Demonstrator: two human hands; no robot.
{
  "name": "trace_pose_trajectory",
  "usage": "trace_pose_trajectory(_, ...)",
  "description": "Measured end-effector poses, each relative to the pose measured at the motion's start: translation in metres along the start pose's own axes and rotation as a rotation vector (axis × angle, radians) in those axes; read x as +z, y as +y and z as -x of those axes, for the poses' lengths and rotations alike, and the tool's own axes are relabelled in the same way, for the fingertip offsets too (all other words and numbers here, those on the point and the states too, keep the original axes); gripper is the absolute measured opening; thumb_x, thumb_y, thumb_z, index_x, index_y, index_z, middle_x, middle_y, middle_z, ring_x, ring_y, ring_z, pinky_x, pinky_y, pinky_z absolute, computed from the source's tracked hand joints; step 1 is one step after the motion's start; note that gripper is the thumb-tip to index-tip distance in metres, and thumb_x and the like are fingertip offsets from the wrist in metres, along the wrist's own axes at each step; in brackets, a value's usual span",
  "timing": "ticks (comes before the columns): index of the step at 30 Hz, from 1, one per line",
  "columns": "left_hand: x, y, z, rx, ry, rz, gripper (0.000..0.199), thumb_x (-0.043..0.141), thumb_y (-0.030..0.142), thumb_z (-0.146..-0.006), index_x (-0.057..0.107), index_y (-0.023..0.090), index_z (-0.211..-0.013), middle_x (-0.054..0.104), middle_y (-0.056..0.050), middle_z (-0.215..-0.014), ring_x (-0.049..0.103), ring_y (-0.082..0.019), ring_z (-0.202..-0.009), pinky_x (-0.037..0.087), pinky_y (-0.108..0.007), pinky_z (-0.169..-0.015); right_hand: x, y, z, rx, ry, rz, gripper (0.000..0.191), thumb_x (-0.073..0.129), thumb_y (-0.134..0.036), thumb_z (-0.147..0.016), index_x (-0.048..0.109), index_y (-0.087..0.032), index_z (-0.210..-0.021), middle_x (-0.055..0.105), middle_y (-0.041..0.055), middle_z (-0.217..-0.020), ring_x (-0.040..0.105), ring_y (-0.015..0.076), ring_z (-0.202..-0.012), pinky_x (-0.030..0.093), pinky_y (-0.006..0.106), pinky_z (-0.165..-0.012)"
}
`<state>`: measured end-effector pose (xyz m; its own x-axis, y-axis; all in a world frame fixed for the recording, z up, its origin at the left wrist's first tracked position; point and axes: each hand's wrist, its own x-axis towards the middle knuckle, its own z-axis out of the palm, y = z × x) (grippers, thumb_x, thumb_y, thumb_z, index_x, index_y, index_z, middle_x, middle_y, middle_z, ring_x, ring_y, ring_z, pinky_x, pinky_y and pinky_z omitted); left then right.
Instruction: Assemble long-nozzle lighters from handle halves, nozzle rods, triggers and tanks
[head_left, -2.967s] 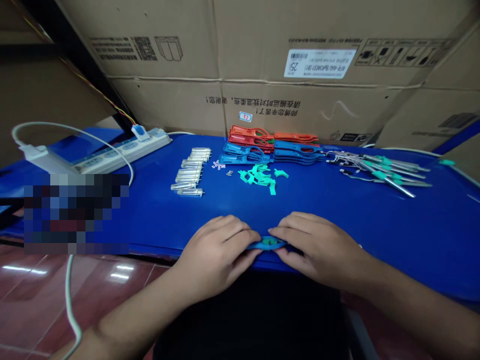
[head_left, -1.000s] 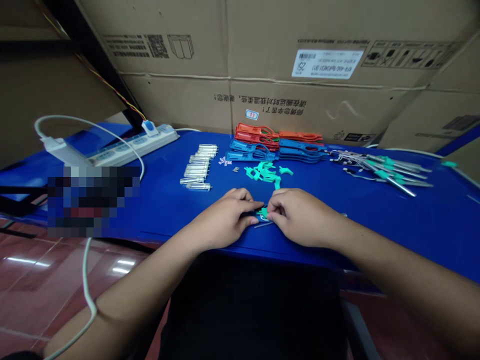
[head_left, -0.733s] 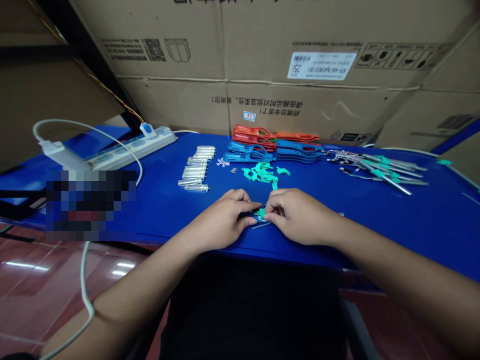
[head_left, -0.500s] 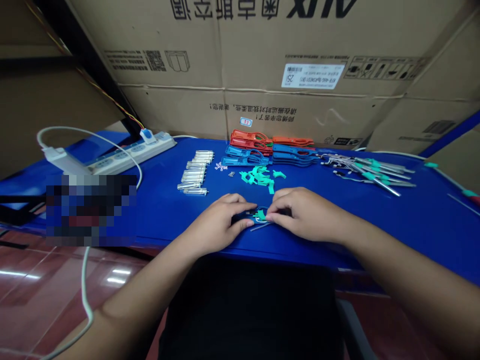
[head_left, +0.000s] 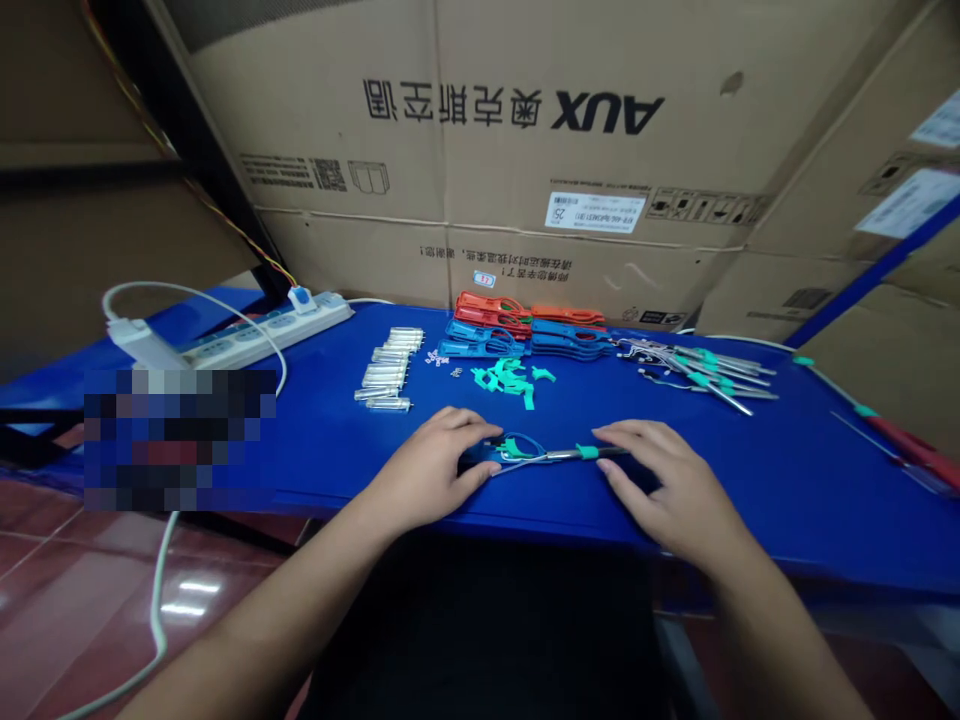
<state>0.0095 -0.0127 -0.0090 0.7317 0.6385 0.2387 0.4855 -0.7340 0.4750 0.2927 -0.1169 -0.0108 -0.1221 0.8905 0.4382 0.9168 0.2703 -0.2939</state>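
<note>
Quick rundown of my bench, left to right. At the far left there's a white power strip [head_left: 262,330] with a small blue plug [head_left: 302,299] in it, on a bright blue desk [head_left: 315,450]. Next come neat rows of clear glass tubes with metal pins [head_left: 382,365], plus a few tiny white bits [head_left: 435,358] just beside them. Behind those sit stacks of orange-red plastic handles [head_left: 487,318] and blue plastic handles [head_left: 480,340], with a loose pile of teal plastic clips [head_left: 506,378] in front.

Down at the front edge, my left hand [head_left: 424,470] is loosely curled and pinning the looped end of a blue plastic loop handle with a green clip and a steel rod [head_left: 517,448]. That piece lies flat on the desk between my hands, with the rod pointing right. My right hand [head_left: 667,480] is open, palm down and fingers spread, right by the far end of the rod. Can't tell if the fingertips are actually touching it.

Further right there's a bunch of metal rods with teal collars and thin wires [head_left: 697,368], then a red-handled screwdriver [head_left: 911,450] at the desk's far edge.
</note>
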Motion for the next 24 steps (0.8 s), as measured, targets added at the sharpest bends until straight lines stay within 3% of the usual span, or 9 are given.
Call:
trace_pose_trajectory(4,0.002,0.001,-0.004,-0.002,-0.012,0.0,0.036,0.06,0.034,-0.093,0.064,0.022,-0.127,0.062,-0.008,-0.118,0.055,-0.023,-0.113,0.046,-0.044,-0.103,0.007,-0.003,-0.018,-0.087,-0.122,-0.032,0.029,0.053,-0.03,-0.097,0.069,-0.024,-0.121,0.069,0.0083,-0.121,0.061,0.0238,-0.112,0.047,0.044,-0.1)
trace_pose_trajectory(10,0.001,0.0,-0.007,-0.026,-0.047,0.028,0.034,0.061,0.033,-0.093,0.065,0.022,-0.125,0.061,-0.008,-0.116,0.056,-0.023,-0.113,0.044,-0.046,-0.105,0.012,-0.011,-0.039,-0.129,-0.288,-0.082,0.028,0.05,-0.025,-0.098,0.075,-0.021,-0.108,0.072,0.0081,-0.102,0.064,0.0212,-0.096,0.05,0.038,-0.089)
trace_pose_trajectory(14,0.001,-0.002,-0.009,-0.019,-0.063,0.035,0.034,0.059,0.033,-0.094,0.064,0.022,-0.126,0.06,-0.007,-0.115,0.056,-0.022,-0.112,0.043,-0.046,-0.106,0.011,-0.01,-0.048,-0.114,-0.387,-0.128,0.03,0.047,-0.023,-0.098,0.076,-0.021,-0.107,0.071,0.0081,-0.101,0.063,0.021,-0.096,0.05,0.036,-0.088)
trace_pose_trajectory(24,0.0,-0.002,-0.009,0.006,-0.086,0.037,0.033,0.059,0.029,-0.094,0.061,0.027,-0.127,0.061,-0.006,-0.118,0.056,-0.022,-0.115,0.042,-0.049,-0.107,0.007,-0.004,-0.06,-0.077,-0.471,-0.247,0.027,0.049,-0.025,-0.097,0.075,-0.02,-0.102,0.072,0.0062,-0.103,0.066,0.0188,-0.096,0.05,0.034,-0.09)
